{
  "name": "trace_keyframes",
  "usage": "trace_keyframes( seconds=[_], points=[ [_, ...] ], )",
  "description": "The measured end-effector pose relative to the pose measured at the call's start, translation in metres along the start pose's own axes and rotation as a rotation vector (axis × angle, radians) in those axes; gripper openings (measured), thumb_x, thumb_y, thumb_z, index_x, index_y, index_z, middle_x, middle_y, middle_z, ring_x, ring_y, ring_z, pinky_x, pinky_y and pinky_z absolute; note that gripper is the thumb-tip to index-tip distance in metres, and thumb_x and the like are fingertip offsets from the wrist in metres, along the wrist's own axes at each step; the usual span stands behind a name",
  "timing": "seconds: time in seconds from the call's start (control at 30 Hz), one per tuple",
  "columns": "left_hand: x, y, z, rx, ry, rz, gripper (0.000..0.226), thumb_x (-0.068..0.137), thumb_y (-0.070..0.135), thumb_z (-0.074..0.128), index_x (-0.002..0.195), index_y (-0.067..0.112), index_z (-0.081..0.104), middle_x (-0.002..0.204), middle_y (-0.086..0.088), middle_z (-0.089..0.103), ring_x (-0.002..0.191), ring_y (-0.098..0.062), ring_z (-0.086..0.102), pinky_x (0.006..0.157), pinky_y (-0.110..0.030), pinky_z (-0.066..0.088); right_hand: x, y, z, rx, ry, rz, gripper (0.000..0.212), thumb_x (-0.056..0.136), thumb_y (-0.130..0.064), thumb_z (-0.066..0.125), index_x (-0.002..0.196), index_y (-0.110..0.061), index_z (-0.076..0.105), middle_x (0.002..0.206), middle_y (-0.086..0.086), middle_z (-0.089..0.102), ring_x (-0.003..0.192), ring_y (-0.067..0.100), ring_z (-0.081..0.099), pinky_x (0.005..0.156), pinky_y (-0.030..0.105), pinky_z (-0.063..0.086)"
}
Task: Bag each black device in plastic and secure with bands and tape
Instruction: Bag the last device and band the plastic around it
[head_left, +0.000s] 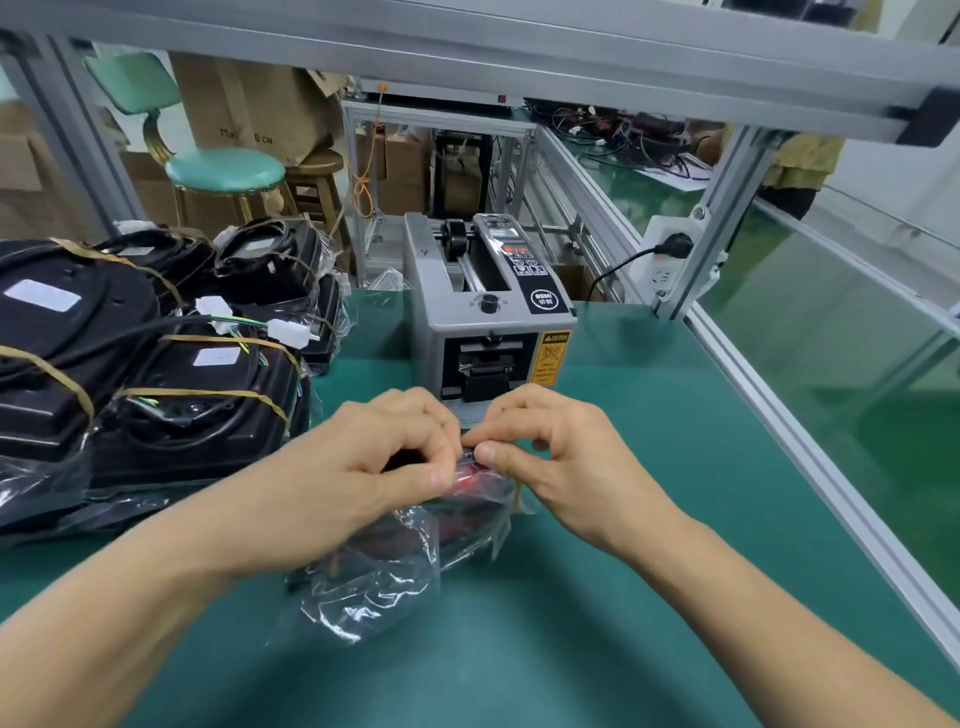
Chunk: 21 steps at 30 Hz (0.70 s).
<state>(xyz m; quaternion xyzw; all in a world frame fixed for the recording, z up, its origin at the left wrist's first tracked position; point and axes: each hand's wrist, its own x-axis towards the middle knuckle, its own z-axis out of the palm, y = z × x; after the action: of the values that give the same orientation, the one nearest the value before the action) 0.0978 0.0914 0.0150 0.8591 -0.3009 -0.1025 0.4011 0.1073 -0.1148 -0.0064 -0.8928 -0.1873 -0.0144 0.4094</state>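
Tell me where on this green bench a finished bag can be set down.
Bare mat lies right of the tape dispenser and right hand, up to the aluminium rail; more lies between the forearms. The left is crowded with banded black devices. The bagged device under the left hand fills the centre.

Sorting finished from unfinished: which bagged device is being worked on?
The bagged device under both hands, before the tape dispenser; the others sit stacked at left.

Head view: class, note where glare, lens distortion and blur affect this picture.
Head view: glare glints off the plastic bag under both hands; wide-angle distortion bends the aluminium frame overhead and stretches the forearms at the bottom edge; the left hand and right hand are slightly soft at the fingertips; lighting is even, shadows faint on the green mat.
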Motion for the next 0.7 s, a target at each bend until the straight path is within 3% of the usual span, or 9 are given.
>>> trace_keyframes(
  seconds=[0.07, 0.1, 0.17, 0.23, 0.27, 0.37, 0.47, 0.6, 0.7],
  points=[
    [-0.003, 0.003, 0.000, -0.004, 0.009, -0.046, 0.017, 0.078, 0.041, 0.066, 0.067, 0.028, 0.065, 0.096, 0.014, 0.059, 0.093, -0.006, 0.056, 0.079, -0.009, 0.036, 0.003, 0.001, 0.003, 0.021, 0.013, 0.000, 0.014, 0.089, -0.017, 0.068, 0.099, -0.020, 0.077, 0.094, -0.012, 0.059, 0.085, 0.001, 0.054, 0.077, 0.015, 0.037],
    [-0.003, 0.003, 0.001, -0.021, 0.087, -0.057, 0.022, 0.077, 0.040, 0.071, 0.060, 0.028, 0.066, 0.092, 0.012, 0.060, 0.086, -0.004, 0.058, 0.075, -0.008, 0.037, 0.002, 0.003, 0.005, 0.041, 0.025, -0.008, 0.014, 0.090, -0.016, 0.067, 0.100, -0.019, 0.077, 0.093, -0.010, 0.058, 0.083, 0.000, 0.053, 0.078, 0.015, 0.038],
    [-0.004, 0.002, 0.006, -0.059, 0.386, -0.115, 0.040, 0.075, 0.037, 0.080, 0.045, 0.026, 0.057, 0.077, 0.005, 0.062, 0.069, -0.005, 0.058, 0.067, -0.010, 0.038, -0.001, 0.009, 0.010, 0.096, 0.064, -0.044, 0.015, 0.090, -0.014, 0.066, 0.100, -0.018, 0.076, 0.092, -0.010, 0.057, 0.083, 0.002, 0.054, 0.079, 0.016, 0.041],
    [-0.003, 0.002, 0.012, 0.088, 0.560, -0.154, 0.032, 0.069, 0.038, 0.082, 0.052, 0.030, 0.055, 0.076, 0.007, 0.059, 0.073, -0.005, 0.055, 0.074, -0.018, 0.040, -0.008, 0.017, 0.016, 0.157, 0.114, -0.097, 0.016, 0.089, -0.016, 0.068, 0.102, -0.018, 0.076, 0.092, -0.007, 0.057, 0.088, 0.008, 0.057, 0.085, 0.020, 0.044],
    [-0.003, 0.004, 0.014, 0.179, 0.538, -0.167, 0.024, 0.065, 0.049, 0.078, 0.066, 0.034, 0.059, 0.085, 0.013, 0.059, 0.084, -0.005, 0.054, 0.082, -0.023, 0.040, -0.012, 0.021, 0.019, 0.180, 0.131, -0.122, 0.017, 0.087, -0.018, 0.068, 0.103, -0.019, 0.075, 0.094, -0.005, 0.056, 0.090, 0.011, 0.057, 0.087, 0.021, 0.043],
    [-0.004, 0.003, 0.014, 0.292, 0.351, -0.219, 0.054, 0.053, 0.073, 0.051, 0.097, 0.043, 0.061, 0.103, 0.026, 0.058, 0.100, -0.001, 0.055, 0.090, -0.029, 0.042, -0.017, 0.030, 0.021, 0.177, 0.127, -0.187, 0.027, 0.081, -0.026, 0.073, 0.108, -0.021, 0.073, 0.101, -0.002, 0.056, 0.098, 0.014, 0.056, 0.091, 0.023, 0.043],
    [-0.005, 0.000, 0.013, 0.369, 0.282, -0.253, 0.061, 0.061, 0.073, 0.061, 0.114, 0.043, 0.060, 0.111, 0.030, 0.057, 0.100, 0.002, 0.057, 0.088, -0.026, 0.044, -0.014, 0.030, 0.022, 0.357, 0.203, -0.065, 0.016, 0.085, -0.029, 0.068, 0.100, -0.029, 0.075, 0.105, -0.008, 0.065, 0.102, 0.009, 0.061, 0.088, 0.018, 0.046],
    [-0.003, 0.000, 0.014, 0.407, 0.334, -0.278, 0.055, 0.069, 0.060, 0.069, 0.120, 0.043, 0.059, 0.118, 0.030, 0.056, 0.106, 0.000, 0.055, 0.092, -0.029, 0.044, 0.017, 0.027, 0.019, 0.535, 0.474, 0.355, 0.023, 0.090, -0.016, 0.065, 0.077, -0.031, 0.075, 0.071, -0.014, 0.069, 0.062, 0.000, 0.057, 0.055, 0.014, 0.047],
    [-0.004, -0.002, 0.016, 0.405, 0.334, -0.294, 0.053, 0.070, 0.061, 0.068, 0.119, 0.044, 0.059, 0.117, 0.030, 0.056, 0.106, 0.000, 0.055, 0.092, -0.029, 0.044, 0.039, 0.020, 0.021, 0.618, 0.524, 0.492, 0.027, 0.088, -0.015, 0.066, 0.064, -0.024, 0.073, 0.060, -0.008, 0.060, 0.053, 0.006, 0.046, 0.049, 0.017, 0.044]
  ],
)
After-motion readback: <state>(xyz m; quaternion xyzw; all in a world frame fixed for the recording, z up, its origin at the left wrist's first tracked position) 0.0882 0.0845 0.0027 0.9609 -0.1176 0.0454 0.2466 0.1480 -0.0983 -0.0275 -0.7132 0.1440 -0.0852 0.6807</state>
